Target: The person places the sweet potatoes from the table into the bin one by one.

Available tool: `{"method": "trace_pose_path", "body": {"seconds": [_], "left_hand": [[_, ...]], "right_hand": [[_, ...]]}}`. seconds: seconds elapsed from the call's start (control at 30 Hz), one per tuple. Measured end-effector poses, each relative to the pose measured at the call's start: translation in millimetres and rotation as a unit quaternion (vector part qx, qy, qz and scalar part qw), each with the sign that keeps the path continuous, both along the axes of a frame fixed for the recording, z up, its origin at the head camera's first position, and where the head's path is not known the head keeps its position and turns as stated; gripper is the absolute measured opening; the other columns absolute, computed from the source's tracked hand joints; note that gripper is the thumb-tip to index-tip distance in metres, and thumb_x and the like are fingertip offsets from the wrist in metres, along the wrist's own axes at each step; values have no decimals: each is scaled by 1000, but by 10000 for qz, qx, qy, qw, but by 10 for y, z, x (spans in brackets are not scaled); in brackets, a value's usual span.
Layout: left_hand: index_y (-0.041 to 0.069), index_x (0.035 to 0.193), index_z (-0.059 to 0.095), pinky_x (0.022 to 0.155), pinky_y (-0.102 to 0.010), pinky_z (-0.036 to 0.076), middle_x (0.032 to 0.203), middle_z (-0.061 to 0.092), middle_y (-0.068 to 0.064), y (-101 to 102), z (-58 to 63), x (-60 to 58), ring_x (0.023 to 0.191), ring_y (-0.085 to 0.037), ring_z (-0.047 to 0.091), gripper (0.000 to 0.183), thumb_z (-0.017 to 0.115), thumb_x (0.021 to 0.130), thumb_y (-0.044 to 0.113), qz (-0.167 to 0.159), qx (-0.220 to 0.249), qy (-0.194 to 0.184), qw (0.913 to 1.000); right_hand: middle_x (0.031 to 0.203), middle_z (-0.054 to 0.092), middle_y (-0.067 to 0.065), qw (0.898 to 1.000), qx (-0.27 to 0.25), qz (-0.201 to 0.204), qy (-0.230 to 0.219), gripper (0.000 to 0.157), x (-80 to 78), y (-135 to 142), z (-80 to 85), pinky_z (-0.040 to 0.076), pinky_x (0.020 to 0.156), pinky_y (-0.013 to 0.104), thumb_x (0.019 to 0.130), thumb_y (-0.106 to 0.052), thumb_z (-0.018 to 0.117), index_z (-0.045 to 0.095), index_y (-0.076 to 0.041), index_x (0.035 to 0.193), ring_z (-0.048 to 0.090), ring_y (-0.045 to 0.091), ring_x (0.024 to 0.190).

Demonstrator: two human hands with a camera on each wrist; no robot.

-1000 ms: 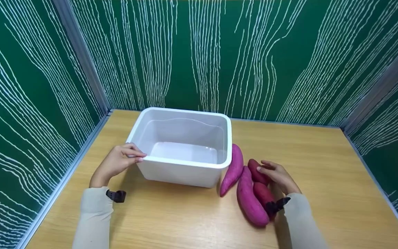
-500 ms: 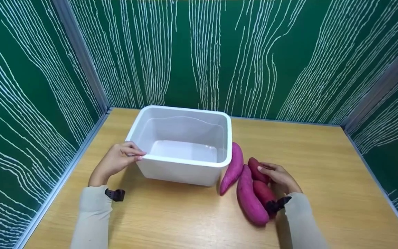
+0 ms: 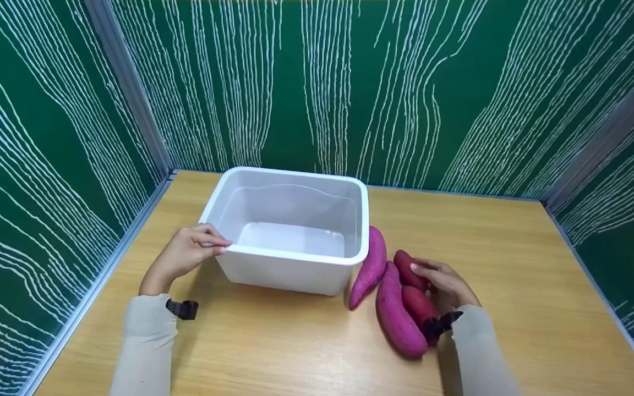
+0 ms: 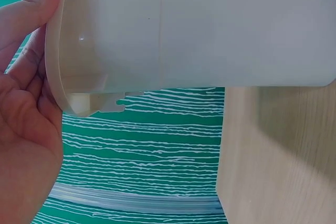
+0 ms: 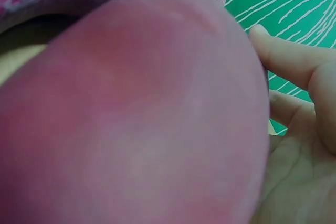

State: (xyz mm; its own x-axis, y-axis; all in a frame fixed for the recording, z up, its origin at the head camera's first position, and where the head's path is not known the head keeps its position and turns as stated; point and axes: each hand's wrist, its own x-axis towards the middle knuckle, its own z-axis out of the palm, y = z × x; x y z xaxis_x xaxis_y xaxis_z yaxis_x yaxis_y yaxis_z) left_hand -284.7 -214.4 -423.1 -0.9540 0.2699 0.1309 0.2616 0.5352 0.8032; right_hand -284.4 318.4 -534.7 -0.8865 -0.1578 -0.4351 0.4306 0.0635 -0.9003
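Note:
My left hand (image 3: 187,253) pinches the near left corner of the rim of a white plastic bin (image 3: 289,275), thumb and fingers on either side of the lip. Inside, the bin's bare floor shows. To its right lie two long pink-purple sweet potatoes (image 3: 399,316) and two shorter red ones. With thumb and fingers, my right hand (image 3: 449,280) holds the farther red sweet potato (image 3: 409,270) by its right side. The nearer red sweet potato (image 3: 419,305) lies under the wrist camera and fills much of the right wrist view.
One pink-purple sweet potato (image 3: 369,269) lies against the bin's right side. The wooden table (image 3: 273,346) is enclosed by green panels (image 3: 394,110) with wavy white lines, joined by grey metal posts (image 3: 130,88) at the corners.
The right hand's fingers have closed in on the farther red sweet potato. The left hand keeps its hold on the bin rim, and the bin stays in place.

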Motion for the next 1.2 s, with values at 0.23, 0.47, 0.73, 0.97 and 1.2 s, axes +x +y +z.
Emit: {"method": "trace_pose_path", "body": {"seconds": [0.23,0.47,0.73,0.97,1.2], "left_hand": [[12,99,78,97,-46,45,99,66,-7,10,17,7,104,-25,52,17,73,83,7,39,42,-84,9999],[13,100,78,100,-51,44,101,66,-8,23,31,2,107,-26,51,17,73,84,8,50,14,-108,9999],[12,96,79,90,-37,49,95,67,-4,-2,-15,5,99,-23,54,16,74,82,6,12,-62,160,9999],[13,95,79,83,-29,48,95,66,-4,-5,-40,-4,98,-22,53,16,73,83,6,27,-64,166,9998],[12,96,78,88,-38,47,95,67,-5,3,-22,-5,101,-24,53,16,72,83,4,30,-20,164,9999]], "right_hand": [[130,53,7,9994,-167,-91,-299,69,4,4,11,46,93,31,93,-35,62,30,-10,150,54,16,111],[132,50,10,9996,-87,-86,-272,70,-4,9,27,45,93,32,94,-35,60,27,-10,151,52,18,112],[136,48,12,9992,-110,-203,-341,67,15,-29,5,46,94,34,94,-34,60,30,-10,150,52,20,116],[135,48,13,9994,-108,-179,-277,68,36,-25,-10,46,93,33,94,-35,60,31,-9,149,53,20,114],[130,53,11,9997,-85,-157,-140,67,13,-18,-6,48,91,31,95,-34,59,31,-7,149,56,17,110]]}}
